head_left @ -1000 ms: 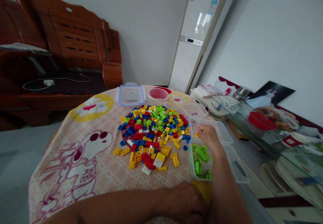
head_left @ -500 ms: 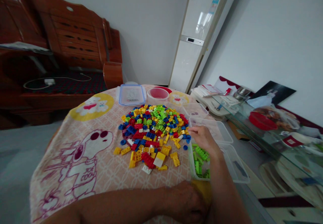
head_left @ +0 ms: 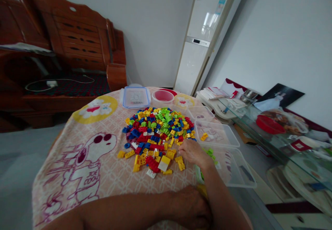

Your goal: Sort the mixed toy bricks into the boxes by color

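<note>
Over the right front part of a heap of mixed toy building bricks (head_left: 155, 128) is my right hand (head_left: 193, 152). Its fingers are drawn together low over the spot where a yellow brick lay, and whatever they hold is hidden. Under my right wrist, a clear box with green bricks (head_left: 211, 153) is partly covered. A yellow brick (head_left: 204, 136) lies in the clear box (head_left: 225, 133) behind it. Near the table's front edge rests my left hand (head_left: 192, 204), its fingers curled and dim, beside a bit of yellow; I cannot see whether it holds anything.
A blue-rimmed lidded container (head_left: 136, 97) and a round pink-lined tub (head_left: 163, 96) stand behind the heap. Another clear box (head_left: 199, 112) sits at back right. The patterned tablecloth (head_left: 109, 167) spreads leftward. A cluttered glass shelf (head_left: 249, 116) flanks the table on the right.
My right hand has moved left and nearer from the clear boxes to the heap's front right. A yellow brick now lies in the middle clear box. My left hand stays put.
</note>
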Available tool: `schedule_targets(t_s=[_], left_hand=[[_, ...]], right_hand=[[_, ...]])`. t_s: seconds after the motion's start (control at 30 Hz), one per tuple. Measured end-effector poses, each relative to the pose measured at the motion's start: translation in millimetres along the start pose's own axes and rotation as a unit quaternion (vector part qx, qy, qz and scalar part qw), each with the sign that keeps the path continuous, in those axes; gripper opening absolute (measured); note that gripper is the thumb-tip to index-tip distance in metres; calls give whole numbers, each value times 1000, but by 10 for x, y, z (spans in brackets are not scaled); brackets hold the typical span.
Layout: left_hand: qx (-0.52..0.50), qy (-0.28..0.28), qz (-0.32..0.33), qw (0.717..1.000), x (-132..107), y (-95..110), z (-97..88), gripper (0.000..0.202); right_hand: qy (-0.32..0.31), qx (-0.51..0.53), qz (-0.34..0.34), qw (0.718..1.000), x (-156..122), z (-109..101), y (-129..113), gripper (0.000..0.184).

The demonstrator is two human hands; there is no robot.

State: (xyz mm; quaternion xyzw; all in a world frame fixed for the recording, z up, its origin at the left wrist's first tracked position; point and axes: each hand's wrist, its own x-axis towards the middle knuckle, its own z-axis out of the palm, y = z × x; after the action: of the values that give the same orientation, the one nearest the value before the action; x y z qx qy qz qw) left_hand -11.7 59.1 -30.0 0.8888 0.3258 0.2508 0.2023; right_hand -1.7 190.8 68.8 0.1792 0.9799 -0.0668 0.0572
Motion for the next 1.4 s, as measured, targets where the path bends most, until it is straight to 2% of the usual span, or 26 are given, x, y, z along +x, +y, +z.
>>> schedule_targets(t_s=[0.17, 0.27, 0.4, 0.5, 0.57, 0.67, 0.77, 0.87, 0.97, 1.07, 1.2, 1.4], left_hand=[[-8, -17, -12, 1000, 4, 25, -36, 11], [0, -25, -23, 999, 13, 42, -49, 10], [23, -27, -22, 999, 28, 63, -72, 12], [29, -41, -21, 998, 33, 75, -97, 13], [27, -46, -24, 998, 31, 77, -108, 14], [15, -41, -21, 999, 26, 67, -103, 13], [12, -29, -18, 999, 22, 48, -79, 9], [15, -22, -16, 1000, 22, 37, -64, 8], [14, -28, -18, 999, 21, 37, -66, 9], [13, -26, -20, 999, 17, 36, -63, 12], [-1, -22, -12, 1000, 8, 24, -37, 11], [2, -17, -6, 1000, 4, -2, 2, 13]], right_hand=[[43, 104, -37, 993, 3, -24, 89, 31], [106, 170, -36, 979, -39, -112, 220, 35], [217, 191, 40, 956, -116, -201, 456, 32], [277, 154, 124, 940, -172, -193, 664, 31], [288, 111, 174, 935, -201, -160, 787, 30], [267, 61, 221, 936, -220, -100, 903, 29], [238, 42, 242, 940, -206, -55, 925, 27], [239, 52, 250, 937, -171, -51, 866, 25], [250, 101, 210, 940, -130, -86, 728, 25], [233, 170, 119, 950, -80, -114, 526, 24], [170, 197, 1, 965, -2, -68, 272, 27], [81, 171, -60, 980, 60, 67, 119, 31]])
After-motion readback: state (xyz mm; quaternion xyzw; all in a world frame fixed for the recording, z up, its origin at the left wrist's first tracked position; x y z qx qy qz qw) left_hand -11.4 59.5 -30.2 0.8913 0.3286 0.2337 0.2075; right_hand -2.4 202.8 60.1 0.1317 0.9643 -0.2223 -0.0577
